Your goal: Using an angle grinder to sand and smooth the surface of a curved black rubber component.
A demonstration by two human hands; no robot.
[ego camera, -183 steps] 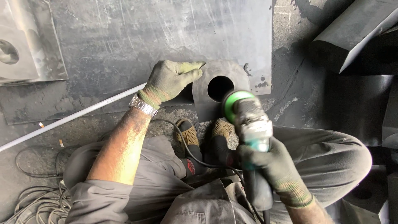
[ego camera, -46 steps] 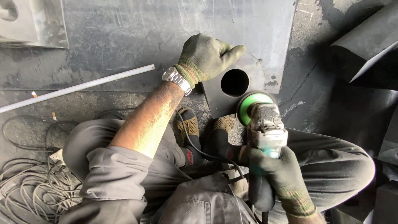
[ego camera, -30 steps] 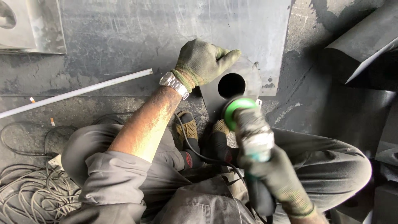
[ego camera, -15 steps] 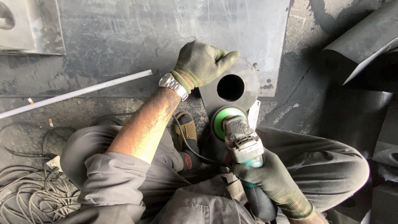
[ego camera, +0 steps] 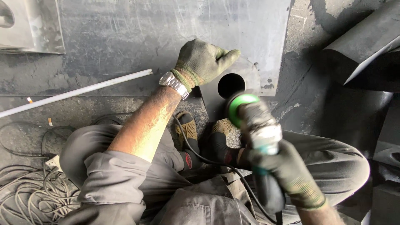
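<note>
My left hand (ego camera: 203, 61), in a green work glove with a metal wristwatch, presses flat on a small dark steel plate (ego camera: 246, 75) that has a round hole (ego camera: 231, 85) through it. My right hand (ego camera: 289, 173), also gloved, grips the body of an angle grinder (ego camera: 258, 125). The grinder's green guard (ego camera: 238, 104) hovers just below and right of the hole, blurred by motion. Its black cord (ego camera: 196, 152) runs down between my legs. I squat with both sandalled feet close to the plate.
A large grey steel sheet (ego camera: 125, 37) lies on the floor behind the plate. A thin pale metal rod (ego camera: 75, 92) slants across at the left. Coiled cables (ego camera: 25, 196) pile at bottom left. Dark steel sections (ego camera: 362, 41) stand at the right.
The grinder swung down toward the plate's lower edge half a second ago and has now come back up and right, close to the hole. My left hand has stayed on the plate.
</note>
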